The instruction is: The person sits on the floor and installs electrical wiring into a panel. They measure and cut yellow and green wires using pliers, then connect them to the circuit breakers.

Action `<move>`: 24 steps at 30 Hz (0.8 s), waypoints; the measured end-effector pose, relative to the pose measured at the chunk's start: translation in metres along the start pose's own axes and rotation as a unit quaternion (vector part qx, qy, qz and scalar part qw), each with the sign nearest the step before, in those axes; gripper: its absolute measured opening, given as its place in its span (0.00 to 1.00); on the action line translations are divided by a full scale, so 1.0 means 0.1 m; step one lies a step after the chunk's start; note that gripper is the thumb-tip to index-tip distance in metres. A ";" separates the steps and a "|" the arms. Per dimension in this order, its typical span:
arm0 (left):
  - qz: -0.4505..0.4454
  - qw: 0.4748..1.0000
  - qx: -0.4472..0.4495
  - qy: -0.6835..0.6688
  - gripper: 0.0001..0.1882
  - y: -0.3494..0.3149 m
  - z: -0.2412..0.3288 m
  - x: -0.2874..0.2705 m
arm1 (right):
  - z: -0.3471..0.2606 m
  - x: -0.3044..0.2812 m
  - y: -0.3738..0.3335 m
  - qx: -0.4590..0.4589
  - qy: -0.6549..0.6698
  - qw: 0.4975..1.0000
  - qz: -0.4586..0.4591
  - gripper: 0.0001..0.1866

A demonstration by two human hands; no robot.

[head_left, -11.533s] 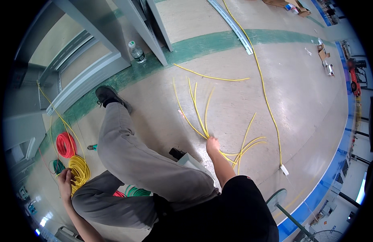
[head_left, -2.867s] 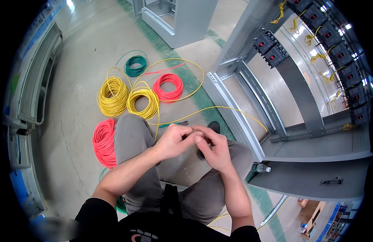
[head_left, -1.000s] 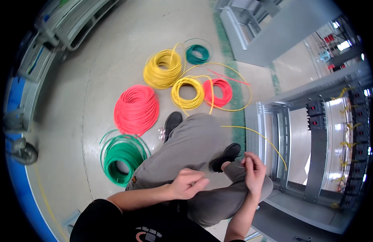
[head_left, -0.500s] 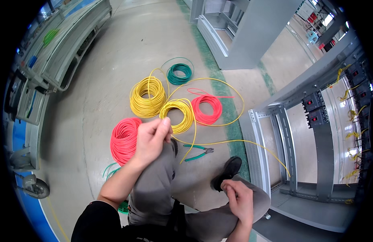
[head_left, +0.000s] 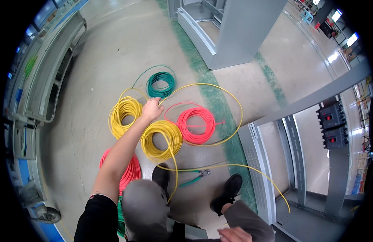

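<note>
My left hand (head_left: 152, 109) reaches out over the coils, its fingers closed on a yellow wire (head_left: 198, 84) that arcs away to the right. Beneath and beside it lie two yellow wire coils; the nearer coil (head_left: 161, 140) has a loose end trailing down, and the farther coil (head_left: 126, 115) is partly behind my hand. A green wire coil (head_left: 160, 84) sits just beyond. To the right is a red wire coil (head_left: 196, 125). My right hand (head_left: 235, 234) is by my right knee, cut by the lower edge and blurred, so its fingers do not show clearly.
Green-handled cutting pliers (head_left: 191, 180) lie between my shoes. Another red coil (head_left: 131, 171) is under my left forearm. An open grey cabinet frame (head_left: 259, 173) with black breakers (head_left: 333, 125) stands at right, another cabinet (head_left: 243, 36) beyond, a wheeled cart (head_left: 45, 88) at left.
My left hand has moved forward from above my knee to the yellow wire and taken hold of it. My right hand has dropped toward the lower edge. The head view has shifted.
</note>
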State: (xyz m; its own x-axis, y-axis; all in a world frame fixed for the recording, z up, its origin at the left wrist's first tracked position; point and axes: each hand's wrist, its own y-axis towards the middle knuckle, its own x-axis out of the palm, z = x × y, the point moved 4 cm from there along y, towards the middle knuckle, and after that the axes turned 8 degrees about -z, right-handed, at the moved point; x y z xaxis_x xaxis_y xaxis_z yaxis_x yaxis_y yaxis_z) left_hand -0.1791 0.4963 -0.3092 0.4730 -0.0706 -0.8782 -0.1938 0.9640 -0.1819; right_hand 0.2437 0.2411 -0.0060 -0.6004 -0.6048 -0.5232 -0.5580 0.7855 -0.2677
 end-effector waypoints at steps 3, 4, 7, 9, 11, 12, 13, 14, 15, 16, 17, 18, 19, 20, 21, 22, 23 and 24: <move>-0.037 0.992 -0.020 0.121 0.27 0.65 -0.03 0.32 | 0.11 -0.09 0.14 0.045 0.020 0.999 -0.006 0.09; -0.036 0.986 -0.018 0.162 0.27 0.82 -0.11 0.43 | 0.16 -0.13 0.20 0.056 0.034 0.998 0.000 0.09; -0.116 0.958 -0.084 0.247 0.41 1.28 -0.23 0.74 | 0.29 -0.18 0.36 0.110 0.051 0.993 0.013 0.11; -0.164 0.936 -0.097 0.296 0.49 1.47 -0.34 0.90 | 0.35 -0.26 0.46 0.130 0.065 0.989 0.011 0.11; -0.198 0.922 -0.111 0.315 0.48 1.57 -0.41 1.05 | 0.42 -0.30 0.52 0.144 0.075 0.987 0.012 0.11; -0.169 0.920 -0.109 0.336 0.43 1.64 -0.54 1.11 | 0.46 -0.31 0.53 0.143 0.081 0.986 0.013 0.11; -0.118 0.928 -0.089 0.342 0.35 1.63 -0.45 1.12 | 0.47 -0.30 0.51 0.147 0.089 0.985 0.019 0.11; -0.159 0.925 -0.103 0.331 0.30 1.67 -0.40 1.13 | 0.48 -0.27 0.50 0.150 0.093 0.984 0.026 0.11; -0.197 0.920 -0.118 0.318 0.27 1.70 -0.29 1.09 | 0.50 -0.26 0.48 0.151 0.095 0.983 0.034 0.11; -0.204 0.928 -0.123 0.287 0.25 1.63 -0.39 1.14 | 0.52 -0.33 0.58 0.152 0.093 0.984 0.023 0.11; -0.209 0.935 -0.130 0.257 0.23 1.56 -0.49 1.17 | 0.51 -0.41 0.68 0.150 0.096 0.984 0.017 0.12; -0.181 0.952 -0.139 0.203 0.25 1.54 -0.49 1.11 | 0.50 -0.43 0.70 0.144 0.100 0.984 0.020 0.12; -0.126 0.970 -0.137 0.159 0.28 1.59 -0.48 1.00 | 0.49 -0.46 0.69 0.134 0.104 0.985 0.026 0.13; -0.117 0.978 -0.145 0.093 0.26 1.78 -0.72 0.81 | 0.49 -0.49 0.67 0.111 0.110 0.987 0.026 0.13; -0.111 0.982 -0.151 0.027 0.25 1.93 -0.90 0.66 | 0.48 -0.51 0.65 0.090 0.117 0.989 0.025 0.13; -0.095 0.973 -0.147 -0.148 0.21 1.96 -0.60 0.57 | 0.47 -0.48 0.62 0.081 0.117 0.989 0.035 0.14; -0.081 0.934 -0.141 -0.317 0.17 1.95 -0.17 0.39 | 0.48 -0.44 0.59 0.085 0.114 0.989 0.042 0.14; -0.063 0.908 -0.105 -0.401 0.16 1.90 0.10 0.22 | 0.46 -0.41 0.57 0.079 0.113 0.990 0.038 0.14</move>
State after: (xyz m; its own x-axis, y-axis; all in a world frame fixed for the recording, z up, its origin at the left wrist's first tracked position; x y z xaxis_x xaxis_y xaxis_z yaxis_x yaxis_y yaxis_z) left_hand -0.1972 0.6804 -0.3592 0.9600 0.1140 -0.2559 -0.2152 0.8849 -0.4131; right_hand 0.2636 0.3167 -0.0369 -0.7600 -0.5432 -0.3570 -0.4206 0.8297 -0.3670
